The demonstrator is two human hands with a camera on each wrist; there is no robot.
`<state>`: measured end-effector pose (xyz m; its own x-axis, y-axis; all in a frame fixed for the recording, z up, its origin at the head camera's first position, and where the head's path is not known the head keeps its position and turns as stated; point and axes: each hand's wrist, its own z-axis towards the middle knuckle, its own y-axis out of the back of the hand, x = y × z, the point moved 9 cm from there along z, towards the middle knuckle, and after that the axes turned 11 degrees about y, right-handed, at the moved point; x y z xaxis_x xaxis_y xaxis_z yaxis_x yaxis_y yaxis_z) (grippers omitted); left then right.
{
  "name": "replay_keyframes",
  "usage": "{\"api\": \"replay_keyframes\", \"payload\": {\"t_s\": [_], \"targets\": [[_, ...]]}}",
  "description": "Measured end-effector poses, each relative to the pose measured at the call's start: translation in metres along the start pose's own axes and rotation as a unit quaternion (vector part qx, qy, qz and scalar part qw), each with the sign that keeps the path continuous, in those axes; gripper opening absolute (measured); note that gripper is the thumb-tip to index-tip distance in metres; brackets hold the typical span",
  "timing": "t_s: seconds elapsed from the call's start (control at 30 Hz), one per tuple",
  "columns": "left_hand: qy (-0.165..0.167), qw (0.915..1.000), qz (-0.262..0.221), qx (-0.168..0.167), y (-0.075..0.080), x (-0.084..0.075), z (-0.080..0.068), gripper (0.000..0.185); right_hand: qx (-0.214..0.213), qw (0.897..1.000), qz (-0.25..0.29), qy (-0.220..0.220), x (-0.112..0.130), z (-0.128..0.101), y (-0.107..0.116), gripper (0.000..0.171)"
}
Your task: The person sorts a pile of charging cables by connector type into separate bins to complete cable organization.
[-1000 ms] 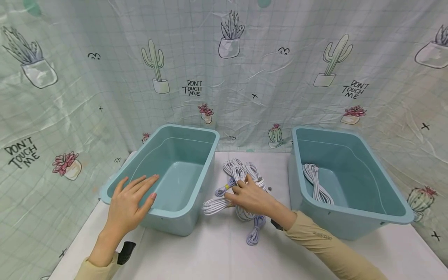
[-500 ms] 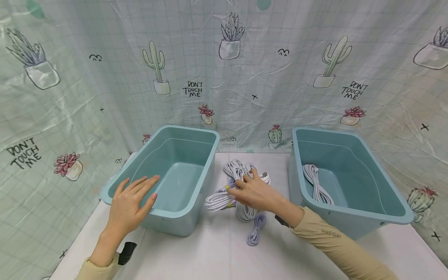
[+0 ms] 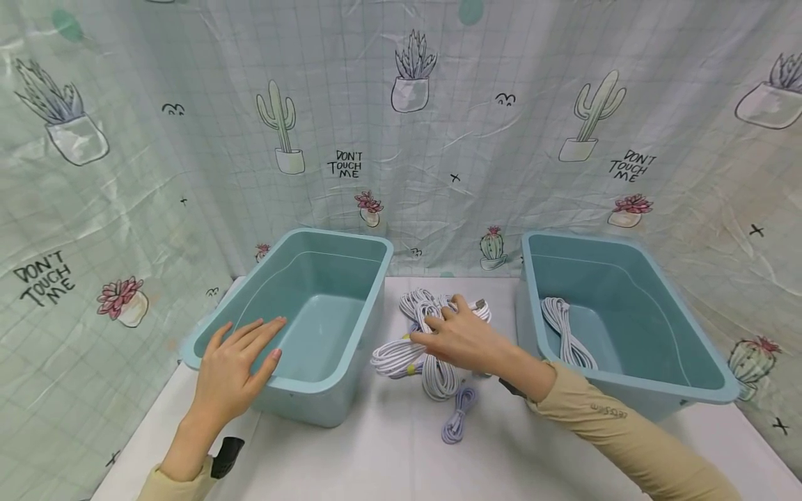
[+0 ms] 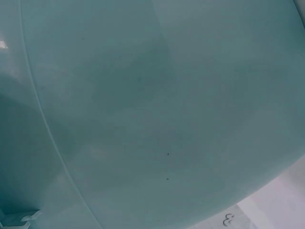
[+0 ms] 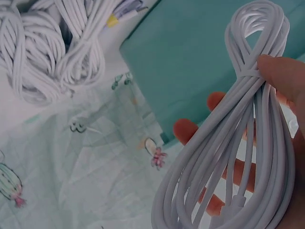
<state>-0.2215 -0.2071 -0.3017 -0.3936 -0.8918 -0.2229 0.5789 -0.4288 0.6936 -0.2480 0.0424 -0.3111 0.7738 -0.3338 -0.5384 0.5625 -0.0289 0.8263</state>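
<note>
My right hand (image 3: 466, 339) pinches a white bundled cable (image 5: 226, 117) near its tie, thumb on one side and fingers on the other. The cable's long loops and pale plug hang past the fingers in the right wrist view. More coiled white cables (image 3: 441, 379) lie partly hidden under that hand. A small lilac cable bundle (image 3: 459, 416) lies nearer on the table. At the left bin (image 3: 370, 306), my left hand (image 3: 228, 372) is spread over the near rim with nothing in its fingers. Only blue-green plastic fills most of the left wrist view.
A second blue-green bin (image 3: 633, 383) stands to the right, with a white cable bundle (image 3: 569, 334) inside by its left wall. Both bins stand on a white table (image 3: 376, 452). A cactus-print curtain (image 3: 457, 139) hangs close behind them.
My right hand has lifted and shifted right with the white cable, its plug end moving the same way. My left hand has stayed on the bin's near rim.
</note>
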Motion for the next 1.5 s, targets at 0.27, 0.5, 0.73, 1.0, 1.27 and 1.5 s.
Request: {"api": "replay_keyframes", "payload": {"t_s": [0.27,0.5,0.73,1.0,1.27,1.5], "targets": [[0.003,1.0,0.004,0.003,-0.001,0.001,-0.001,0.038,0.003,1.0,-0.017,-0.007,-0.013,-0.003,0.019,0.022],[0.002,1.0,0.002,-0.001,0.0,0.0,-0.002,0.038,0.014,1.0,-0.003,-0.022,-0.03,-0.011,0.033,0.025],[-0.002,1.0,-0.004,-0.004,0.002,-0.002,-0.001,0.04,0.008,0.999,-0.022,-0.035,-0.047,-0.024,0.052,0.028],[0.001,1.0,0.006,0.005,0.001,0.0,0.0,0.039,0.005,0.998,-0.046,-0.044,-0.069,-0.044,0.068,0.031],[0.002,0.9991,-0.003,0.043,-0.001,0.0,0.004,0.04,0.006,0.997,-0.042,-0.062,-0.083,-0.078,0.072,0.031],[0.033,0.9964,-0.002,0.078,0.002,0.021,0.005,0.042,0.014,0.997,-0.034,-0.071,-0.091,-0.109,0.067,0.02]]}}
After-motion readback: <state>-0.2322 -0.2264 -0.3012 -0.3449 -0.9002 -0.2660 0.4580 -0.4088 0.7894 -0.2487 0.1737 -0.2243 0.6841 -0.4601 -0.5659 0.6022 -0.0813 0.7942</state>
